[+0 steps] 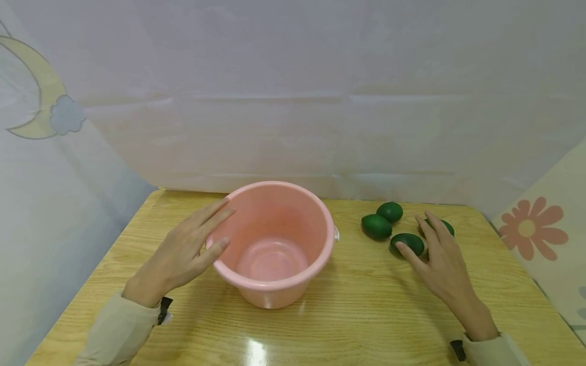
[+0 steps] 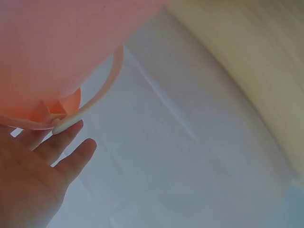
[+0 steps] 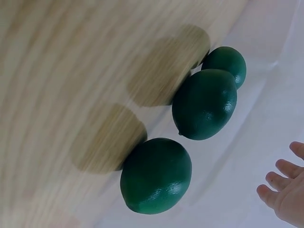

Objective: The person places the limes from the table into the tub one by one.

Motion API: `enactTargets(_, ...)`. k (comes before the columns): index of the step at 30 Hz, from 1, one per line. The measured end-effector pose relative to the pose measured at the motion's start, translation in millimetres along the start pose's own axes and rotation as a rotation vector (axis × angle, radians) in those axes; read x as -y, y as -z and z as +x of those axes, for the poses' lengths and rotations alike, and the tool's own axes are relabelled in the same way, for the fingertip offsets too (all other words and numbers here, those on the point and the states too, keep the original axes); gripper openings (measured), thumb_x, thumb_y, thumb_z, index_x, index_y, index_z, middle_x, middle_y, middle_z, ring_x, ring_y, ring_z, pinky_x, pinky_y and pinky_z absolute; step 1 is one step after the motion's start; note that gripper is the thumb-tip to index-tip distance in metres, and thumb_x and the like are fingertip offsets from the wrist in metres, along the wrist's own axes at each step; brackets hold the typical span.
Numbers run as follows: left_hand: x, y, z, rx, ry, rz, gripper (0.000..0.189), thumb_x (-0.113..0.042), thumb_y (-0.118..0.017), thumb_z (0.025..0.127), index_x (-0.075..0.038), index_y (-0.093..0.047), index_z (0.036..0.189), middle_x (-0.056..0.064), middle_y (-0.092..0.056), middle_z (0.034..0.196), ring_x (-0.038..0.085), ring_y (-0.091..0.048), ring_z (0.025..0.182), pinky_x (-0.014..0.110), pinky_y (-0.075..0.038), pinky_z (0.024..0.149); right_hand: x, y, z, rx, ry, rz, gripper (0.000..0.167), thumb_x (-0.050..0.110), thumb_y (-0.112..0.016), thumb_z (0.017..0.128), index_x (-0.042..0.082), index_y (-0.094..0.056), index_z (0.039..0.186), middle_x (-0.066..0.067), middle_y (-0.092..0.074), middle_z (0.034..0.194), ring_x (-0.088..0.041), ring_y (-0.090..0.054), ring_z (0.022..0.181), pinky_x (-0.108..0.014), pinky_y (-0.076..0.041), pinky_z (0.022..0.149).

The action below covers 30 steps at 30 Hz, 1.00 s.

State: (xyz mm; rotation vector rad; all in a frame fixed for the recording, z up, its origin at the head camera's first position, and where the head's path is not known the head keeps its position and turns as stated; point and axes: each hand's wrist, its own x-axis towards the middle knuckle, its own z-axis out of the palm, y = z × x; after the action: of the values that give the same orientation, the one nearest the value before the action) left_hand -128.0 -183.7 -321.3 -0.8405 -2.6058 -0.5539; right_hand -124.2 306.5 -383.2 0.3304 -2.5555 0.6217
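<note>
A pink bucket point(image 1: 274, 284) stands upright on the table. My left hand point(image 1: 183, 249) is at its left rim, fingers loosely extended, with some fingertips and the thumb reaching over the edge. In the left wrist view, fingers of the left hand point(image 2: 38, 166) lie by the rim, touching the pale handle point(image 2: 102, 92). My right hand point(image 1: 439, 264) hovers over the green limes with its fingers spread. Its thumb overlaps the nearest lime point(image 1: 407, 244); contact cannot be told. Its fingers partly hide the rightmost lime point(image 1: 447, 226). Two more, a left lime point(image 1: 376, 226) and a back lime point(image 1: 389, 211), lie close together.
Both things rest on a wooden table point(image 1: 357, 315). Behind it hangs a pale cloth backdrop point(image 1: 293, 127), close to the table's far edge. A printed flower point(image 1: 526, 227) shows on the right side and a moon point(image 1: 46, 86) on the left.
</note>
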Motion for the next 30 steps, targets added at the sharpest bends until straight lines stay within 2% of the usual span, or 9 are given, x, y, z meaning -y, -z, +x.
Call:
enactTargets(9,0.7,1.2,-1.8,0.009,-0.023,0.028,0.055,-0.024,-0.057,0.096,-0.013,-0.046,0.148,0.009,-0.038,0.159,0.036,-0.045,0.139,0.057,-0.04,0.108,-3.4,-0.7,-4.0,0.006,-0.011,0.009,0.073,0.033,-0.066,0.093,-0.003,-0.037,0.15,-0.029,-0.03,0.156,-0.054,-0.033,0.137,-0.072,-0.028,0.105)
enactTargets(16,0.8,1.1,-1.2,0.006,-0.048,0.026,0.052,-0.027,-0.054,0.098,-0.012,-0.048,0.148,0.009,-0.041,0.157,0.036,-0.037,0.144,0.056,-0.034,0.113,-6.5,0.0,-6.2,0.002,-0.024,0.007,0.071,0.033,-0.066,0.093,-0.005,-0.039,0.148,-0.029,-0.031,0.155,-0.055,-0.033,0.136,-0.073,-0.028,0.103)
enactTargets(30,1.5,-2.5,-1.5,-0.001,-0.047,0.006,0.05,-0.026,-0.049,0.1,-0.013,-0.047,0.148,0.009,-0.041,0.157,0.035,-0.033,0.147,0.054,-0.033,0.115,-16.9,0.3,-6.3,0.049,-0.042,0.02,0.071,0.032,-0.064,0.095,-0.004,-0.036,0.15,-0.03,-0.03,0.156,-0.056,-0.028,0.139,-0.074,-0.022,0.109)
